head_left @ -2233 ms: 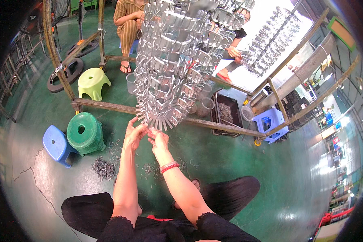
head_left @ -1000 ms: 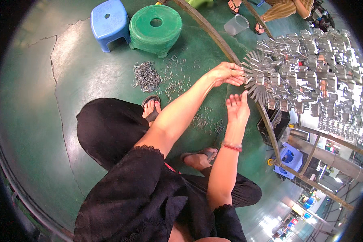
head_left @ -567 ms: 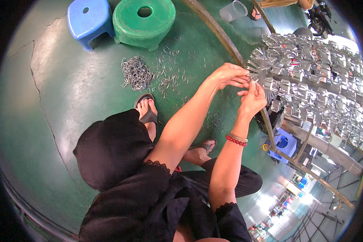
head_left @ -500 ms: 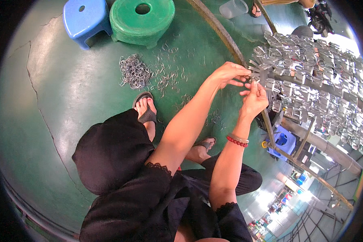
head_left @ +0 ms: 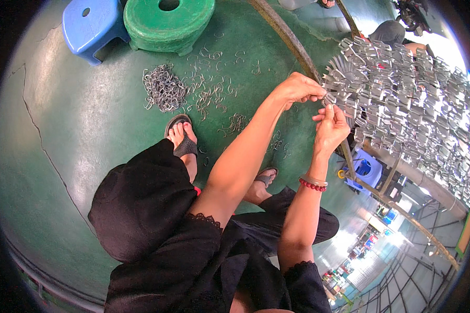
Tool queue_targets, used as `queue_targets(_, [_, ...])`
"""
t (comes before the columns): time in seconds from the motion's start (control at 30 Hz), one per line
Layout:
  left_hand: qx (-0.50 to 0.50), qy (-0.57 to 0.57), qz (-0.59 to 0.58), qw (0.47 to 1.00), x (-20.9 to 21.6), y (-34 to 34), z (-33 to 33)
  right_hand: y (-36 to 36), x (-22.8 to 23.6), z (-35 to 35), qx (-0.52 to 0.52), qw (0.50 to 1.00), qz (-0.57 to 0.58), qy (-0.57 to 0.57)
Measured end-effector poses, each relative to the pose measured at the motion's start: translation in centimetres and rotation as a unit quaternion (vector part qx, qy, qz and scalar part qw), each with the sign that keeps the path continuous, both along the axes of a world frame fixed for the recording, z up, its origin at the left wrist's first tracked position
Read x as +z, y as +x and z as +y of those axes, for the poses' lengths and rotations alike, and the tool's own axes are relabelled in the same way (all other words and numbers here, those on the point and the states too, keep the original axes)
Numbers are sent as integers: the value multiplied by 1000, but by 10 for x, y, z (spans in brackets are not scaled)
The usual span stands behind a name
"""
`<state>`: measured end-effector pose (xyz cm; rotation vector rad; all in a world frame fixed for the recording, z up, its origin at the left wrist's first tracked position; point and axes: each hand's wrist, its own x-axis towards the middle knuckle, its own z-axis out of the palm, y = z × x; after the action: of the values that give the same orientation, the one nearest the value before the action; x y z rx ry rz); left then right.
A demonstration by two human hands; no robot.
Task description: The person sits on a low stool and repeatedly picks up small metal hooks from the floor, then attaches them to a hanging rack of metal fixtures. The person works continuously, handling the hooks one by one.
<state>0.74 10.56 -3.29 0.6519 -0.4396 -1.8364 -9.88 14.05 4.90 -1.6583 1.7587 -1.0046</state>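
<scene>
My left hand (head_left: pixel 300 88) reaches to the near end of a hanging mass of shiny metal pieces (head_left: pixel 397 94), its fingers pinched at a small metal piece (head_left: pixel 328 99). Just below it, my right hand (head_left: pixel 331 129), with red beads at the wrist, is closed with thumb and fingertips on the same small piece. Its exact shape is too small to make out. Flat metal strips (head_left: pixel 342 70) fan out right beside the fingertips. On the green floor to the left lies a heap of small bent metal hooks (head_left: pixel 164 87), with more hooks (head_left: pixel 209 94) scattered around it.
A blue stool (head_left: pixel 91 26) and a round green stool (head_left: pixel 167 26) stand at the far left. A long pole (head_left: pixel 287 36) slants down toward my hands. Another blue stool (head_left: pixel 363 169) is under the rack at right. A person's dark clothing (head_left: pixel 389 32) shows behind the metal pieces.
The view has shifted a little, so the stools and hook heap appear farther left. Both hands stay pinched together at the metal pieces, and the fan of strips beside them shows more fully.
</scene>
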Motion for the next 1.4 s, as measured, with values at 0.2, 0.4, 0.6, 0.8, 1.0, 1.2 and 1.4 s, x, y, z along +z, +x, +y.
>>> queue_targets(0.2, [18, 23, 33, 999, 3, -6, 5, -7, -1, -1, 8, 1000, 16, 6])
queue_targets(0.4, [5, 13, 53, 998, -1, -17, 2, 7, 0, 4, 65, 996, -46, 30])
queue_targets(0.6, [-1, 20, 8, 1000, 1, -11, 4, -1, 6, 15, 51, 997, -23, 54])
queue_targets(0.8, [20, 36, -47, 998, 10, -3, 8, 6, 13, 23, 51, 997, 54, 2])
queue_targets(1.0, [30, 34, -88, 995, 20, 7, 13, -2, 11, 22, 29, 992, 118, -28])
queue_targets(1.2, [33, 13, -162, 986, 25, 9, 14, -5, 12, 18, 35, 993, 91, -64])
queue_targets(1.4, [41, -8, -197, 979, 28, 11, 18, -8, 28, 26, 28, 999, 34, -14])
